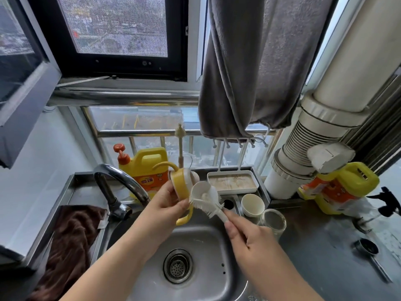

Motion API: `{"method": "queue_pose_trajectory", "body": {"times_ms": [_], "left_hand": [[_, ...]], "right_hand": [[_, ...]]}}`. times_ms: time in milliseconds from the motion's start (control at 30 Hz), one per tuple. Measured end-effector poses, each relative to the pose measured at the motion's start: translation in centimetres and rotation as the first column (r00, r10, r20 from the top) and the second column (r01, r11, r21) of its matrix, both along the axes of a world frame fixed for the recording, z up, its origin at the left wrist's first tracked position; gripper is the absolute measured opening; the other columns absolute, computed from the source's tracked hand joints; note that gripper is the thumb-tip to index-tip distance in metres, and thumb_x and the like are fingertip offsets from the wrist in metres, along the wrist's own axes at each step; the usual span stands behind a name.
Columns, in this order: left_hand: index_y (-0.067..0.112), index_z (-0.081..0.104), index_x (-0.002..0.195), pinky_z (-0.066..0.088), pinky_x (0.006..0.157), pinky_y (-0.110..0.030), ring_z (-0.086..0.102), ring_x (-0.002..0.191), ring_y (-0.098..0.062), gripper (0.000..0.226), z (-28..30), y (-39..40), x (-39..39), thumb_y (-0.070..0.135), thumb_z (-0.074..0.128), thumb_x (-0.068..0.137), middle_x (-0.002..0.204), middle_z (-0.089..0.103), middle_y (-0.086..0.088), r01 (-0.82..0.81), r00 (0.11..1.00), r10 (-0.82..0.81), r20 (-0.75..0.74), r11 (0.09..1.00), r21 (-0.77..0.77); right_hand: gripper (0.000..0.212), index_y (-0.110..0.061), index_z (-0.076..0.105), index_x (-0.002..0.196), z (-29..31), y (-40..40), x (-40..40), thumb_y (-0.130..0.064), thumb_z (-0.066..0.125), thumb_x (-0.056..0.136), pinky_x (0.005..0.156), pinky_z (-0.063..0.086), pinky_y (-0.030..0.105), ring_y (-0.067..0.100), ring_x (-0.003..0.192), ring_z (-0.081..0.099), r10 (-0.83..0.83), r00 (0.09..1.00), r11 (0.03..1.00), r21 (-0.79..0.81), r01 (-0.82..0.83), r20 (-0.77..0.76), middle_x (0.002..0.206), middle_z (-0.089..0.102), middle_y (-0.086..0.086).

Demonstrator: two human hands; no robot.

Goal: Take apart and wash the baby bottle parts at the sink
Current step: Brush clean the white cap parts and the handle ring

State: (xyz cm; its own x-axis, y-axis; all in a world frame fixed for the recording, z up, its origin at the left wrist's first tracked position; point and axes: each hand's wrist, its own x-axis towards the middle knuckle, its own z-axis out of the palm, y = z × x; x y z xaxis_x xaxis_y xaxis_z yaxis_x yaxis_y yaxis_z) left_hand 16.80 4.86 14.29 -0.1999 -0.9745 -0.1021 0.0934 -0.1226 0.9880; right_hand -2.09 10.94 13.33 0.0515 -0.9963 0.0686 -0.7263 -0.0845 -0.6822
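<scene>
Left hand (166, 204) gripping yellow collar (181, 185) at frame centre, right hand (249, 237) pinching brush (208, 202) against it, above sink (201, 242)

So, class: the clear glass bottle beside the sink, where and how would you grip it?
Grip the glass bottle round its side wall, coming from above and the right. It stands upright, mouth up, and the white cup crowds its left.

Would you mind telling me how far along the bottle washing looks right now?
Done: the bottle is apart; the glass bottle body stands beside the sink. In hand: left hand holds the yellow handled collar; right hand scrubs it with the brush. Left: washing the body; no water runs.
</scene>
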Motion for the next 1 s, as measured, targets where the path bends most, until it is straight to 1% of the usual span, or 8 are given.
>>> {"method": "queue_pose_trajectory", "body": {"times_ms": [100,200,300,367,533,667,833,1000], "left_hand": [[0.015,0.063,0.109,0.052,0.084,-0.03,0.068,0.095,-0.017,0.027,0.2,0.2,0.3,-0.001,0.058,0.088,0.097,0.074,-0.002,0.038,0.993,-0.032,0.109,0.998,-0.057],[0.011,0.066,0.1,0.054,0.078,-0.033,0.07,0.087,-0.023,0.018,0.1,0.2,0.2,0.009,0.063,0.082,0.09,0.074,-0.008,-0.005,0.998,0.009,0.057,0.998,-0.067],[0.013,0.067,0.099,0.052,0.08,-0.039,0.068,0.085,-0.025,0.024,0.1,-0.4,1.0,0.019,0.068,0.076,0.089,0.074,-0.01,-0.035,0.999,0.036,0.016,0.997,-0.063],[0.017,0.068,0.1,0.05,0.076,-0.031,0.069,0.082,-0.016,0.018,0.0,-0.6,1.3,0.019,0.07,0.083,0.089,0.074,-0.005,0.021,0.994,-0.01,0.107,0.995,-0.099],[0.019,0.067,0.099,0.05,0.077,-0.021,0.069,0.086,-0.009,0.021,-0.1,-0.2,0.1,0.002,0.059,0.089,0.089,0.074,0.004,0.112,0.96,-0.072,0.27,0.984,-0.135],[0.018,0.068,0.099,0.052,0.08,-0.034,0.07,0.089,-0.022,0.025,0.2,-0.6,0.8,-0.003,0.059,0.088,0.091,0.075,-0.002,0.072,0.97,-0.036,0.24,0.987,-0.145],[0.022,0.066,0.1,0.052,0.073,-0.022,0.069,0.085,-0.009,0.019,-0.1,-0.2,0.0,0.007,0.06,0.089,0.09,0.074,0.006,0.104,0.964,-0.068,0.257,0.986,-0.129],[0.015,0.067,0.103,0.053,0.075,-0.024,0.069,0.089,-0.016,0.02,-0.1,-0.8,0.8,0.003,0.058,0.09,0.093,0.074,-0.003,0.093,0.974,-0.067,0.219,0.989,-0.111]], "right_hand": [[0.035,-0.047,0.052,0.128,0.9,-0.8,-0.1,-0.041,0.045,0.095,0.061,0.045,0.023,0.005,0.063,0.057,0.015,1.0,1.0,-0.01,-0.015,-0.019,0.063,0.062,-0.02],[0.036,-0.042,0.052,0.131,1.4,-1.7,-0.2,-0.042,0.043,0.096,0.057,0.041,0.014,-0.004,0.06,0.056,-0.006,1.0,0.999,-0.046,0.005,-0.02,0.058,0.058,-0.026],[0.051,-0.05,0.047,0.132,1.2,-0.8,0.2,-0.062,0.028,0.087,0.075,0.052,0.029,0.006,0.083,0.066,0.075,0.993,0.997,-0.02,-0.077,-0.087,0.089,0.072,-0.012],[0.052,-0.051,0.044,0.133,1.2,-0.6,0.1,-0.062,0.025,0.086,0.079,0.052,0.034,0.014,0.09,0.066,0.096,0.987,0.995,-0.016,-0.098,-0.128,0.1,0.072,-0.006],[0.037,-0.041,0.05,0.134,1.9,-3.8,-0.4,-0.039,0.042,0.097,0.071,0.048,0.031,0.016,0.079,0.063,-0.008,0.995,0.997,-0.077,0.001,-0.096,0.087,0.07,0.0],[0.041,-0.056,0.037,0.135,1.5,-0.6,0.6,-0.052,0.033,0.094,0.079,0.052,0.033,0.015,0.092,0.066,0.102,0.979,0.994,-0.008,-0.105,-0.177,0.102,0.071,-0.004],[0.037,-0.044,0.049,0.133,1.6,-4.3,-0.6,-0.04,0.042,0.097,0.074,0.05,0.033,0.018,0.083,0.064,-0.023,0.992,0.996,-0.09,0.011,-0.128,0.092,0.071,0.001],[0.05,-0.06,0.031,0.133,1.0,-0.6,0.3,-0.064,0.024,0.084,0.079,0.052,0.031,0.013,0.088,0.066,0.104,0.984,0.993,-0.037,-0.11,-0.147,0.097,0.072,-0.005]]}}
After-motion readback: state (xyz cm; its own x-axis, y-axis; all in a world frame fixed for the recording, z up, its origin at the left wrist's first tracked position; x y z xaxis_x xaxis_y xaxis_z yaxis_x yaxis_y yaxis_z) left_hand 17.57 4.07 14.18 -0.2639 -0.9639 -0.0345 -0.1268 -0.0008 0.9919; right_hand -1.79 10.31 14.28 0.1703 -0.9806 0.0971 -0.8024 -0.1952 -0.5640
